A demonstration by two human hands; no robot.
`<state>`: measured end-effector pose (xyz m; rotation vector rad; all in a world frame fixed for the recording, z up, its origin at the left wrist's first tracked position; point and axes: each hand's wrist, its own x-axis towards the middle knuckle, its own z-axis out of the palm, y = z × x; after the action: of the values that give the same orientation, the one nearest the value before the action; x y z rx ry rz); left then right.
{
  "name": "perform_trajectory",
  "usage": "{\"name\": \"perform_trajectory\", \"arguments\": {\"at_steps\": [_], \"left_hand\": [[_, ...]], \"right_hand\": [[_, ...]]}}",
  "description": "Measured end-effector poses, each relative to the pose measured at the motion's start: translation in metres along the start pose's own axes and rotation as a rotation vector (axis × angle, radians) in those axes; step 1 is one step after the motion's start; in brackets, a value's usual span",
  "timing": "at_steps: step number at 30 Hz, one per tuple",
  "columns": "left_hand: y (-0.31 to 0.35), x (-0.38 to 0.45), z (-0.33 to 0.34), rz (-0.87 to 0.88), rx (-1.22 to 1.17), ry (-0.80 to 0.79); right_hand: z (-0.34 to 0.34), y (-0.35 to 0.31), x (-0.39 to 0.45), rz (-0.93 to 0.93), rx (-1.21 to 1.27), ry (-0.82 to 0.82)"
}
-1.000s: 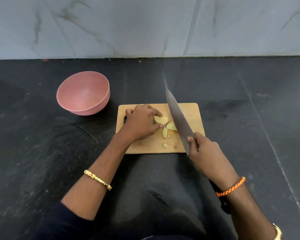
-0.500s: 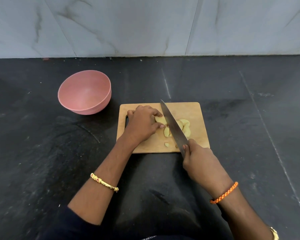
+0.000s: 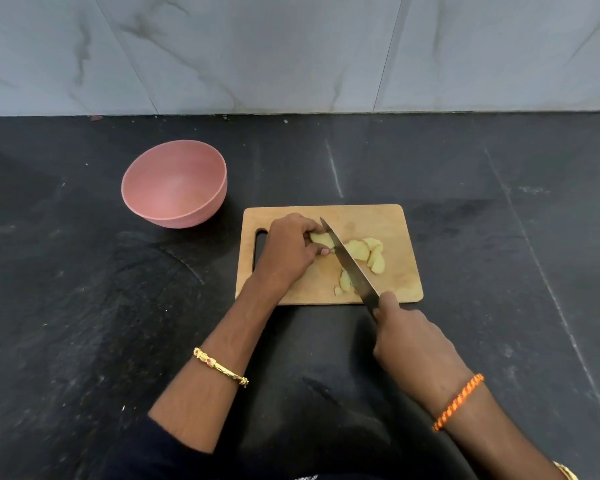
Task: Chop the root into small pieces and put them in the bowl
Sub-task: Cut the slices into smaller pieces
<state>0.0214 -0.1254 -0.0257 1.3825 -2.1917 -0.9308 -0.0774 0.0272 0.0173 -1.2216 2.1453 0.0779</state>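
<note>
Root: the pale yellow root piece (image 3: 321,239) lies on the rectangular wooden cutting board (image 3: 388,220), pinched by the left hand (image 3: 289,249).
Knife: the right hand (image 3: 411,337) grips the long steel knife (image 3: 349,263); its edge seems to touch the root.
Slices: the cut yellow slices (image 3: 369,254) lie right of the blade.
Bowl: the round pink bowl (image 3: 174,183) stands left of the board, apart from it.

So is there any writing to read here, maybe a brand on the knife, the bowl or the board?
None: no word, number or logo shows on the knife blade, the pink bowl, the wooden cutting board, the black counter or the marble wall.
</note>
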Motion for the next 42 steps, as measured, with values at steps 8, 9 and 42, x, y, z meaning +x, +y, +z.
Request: {"name": "perform_trajectory", "arguments": {"at_steps": [8,9,42], "left_hand": [[0.001,-0.001,-0.001,-0.055,-0.056,0.002],[0.001,-0.001,-0.001,-0.062,-0.063,0.005],[-0.003,-0.002,0.004,-0.08,-0.091,0.1]], "right_hand": [[-0.019,0.001,0.001,-0.066,0.185,0.098],[-0.018,-0.002,0.006,-0.068,0.183,0.096],[-0.01,-0.003,0.002,-0.019,0.093,-0.023]]}}
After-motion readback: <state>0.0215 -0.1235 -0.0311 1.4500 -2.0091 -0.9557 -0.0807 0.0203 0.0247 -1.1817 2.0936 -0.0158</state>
